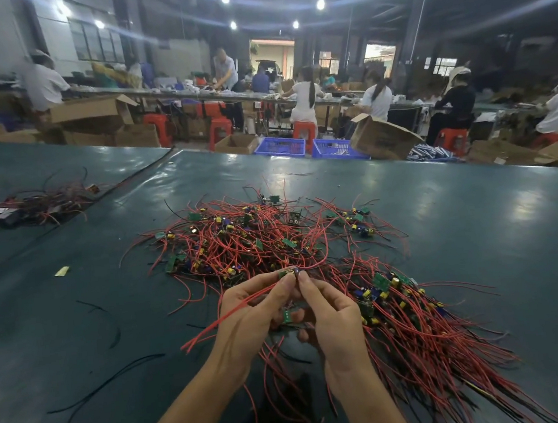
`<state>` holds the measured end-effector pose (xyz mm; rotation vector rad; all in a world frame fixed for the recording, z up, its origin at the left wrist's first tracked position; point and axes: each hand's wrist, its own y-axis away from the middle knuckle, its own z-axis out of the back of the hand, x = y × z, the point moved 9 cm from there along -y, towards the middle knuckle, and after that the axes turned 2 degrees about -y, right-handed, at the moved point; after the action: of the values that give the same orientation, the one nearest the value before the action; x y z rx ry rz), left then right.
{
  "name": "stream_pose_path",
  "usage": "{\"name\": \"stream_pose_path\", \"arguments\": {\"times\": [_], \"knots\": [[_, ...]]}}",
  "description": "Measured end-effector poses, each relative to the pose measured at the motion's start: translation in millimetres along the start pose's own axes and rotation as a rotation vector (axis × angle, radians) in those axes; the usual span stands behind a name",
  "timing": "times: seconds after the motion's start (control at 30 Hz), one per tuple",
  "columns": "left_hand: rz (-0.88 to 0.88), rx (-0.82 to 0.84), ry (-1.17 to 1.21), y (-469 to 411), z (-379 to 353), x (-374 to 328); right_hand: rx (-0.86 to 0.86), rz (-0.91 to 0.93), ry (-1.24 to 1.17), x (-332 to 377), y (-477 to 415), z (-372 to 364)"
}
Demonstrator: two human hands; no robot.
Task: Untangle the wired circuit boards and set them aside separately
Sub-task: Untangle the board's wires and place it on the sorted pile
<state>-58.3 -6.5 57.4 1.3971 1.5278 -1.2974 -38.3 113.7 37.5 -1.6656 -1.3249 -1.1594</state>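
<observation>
Pinching one circuit board (289, 273) between them, my left hand (247, 314) and right hand (332, 319) meet fingertips-up over the tangled pile (256, 241).

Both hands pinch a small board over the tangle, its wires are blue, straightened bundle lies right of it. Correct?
Wrong on colour: the wires are red, not blue. The head view shows the left hand and right hand pinching the small board over the tangle, straightened bundle to its right.
</observation>
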Motion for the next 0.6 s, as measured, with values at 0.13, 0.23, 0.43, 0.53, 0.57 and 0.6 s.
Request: {"name": "stream_pose_path", "arguments": {"times": [0.13,0.23,0.43,0.53,0.57,0.6], "knots": [[0.000,0.017,-0.040,-1,1,0,0.028,0.028,0.001,4,1,-2],[0.012,0.026,-0.076,-2,0,2,-0.047,0.063,0.003,6,0,6],[0.084,0.097,-0.164,-1,-6,13,-0.273,0.203,-0.152,21,0,33],[0.120,0.059,-0.200,-2,-1,19,-0.397,0.291,-0.168,29,2,49],[0.128,0.038,-0.204,-3,2,21,-0.430,0.330,-0.167,33,3,53],[0.133,0.020,-0.205,-4,4,21,-0.452,0.368,-0.166,37,4,57]]}}
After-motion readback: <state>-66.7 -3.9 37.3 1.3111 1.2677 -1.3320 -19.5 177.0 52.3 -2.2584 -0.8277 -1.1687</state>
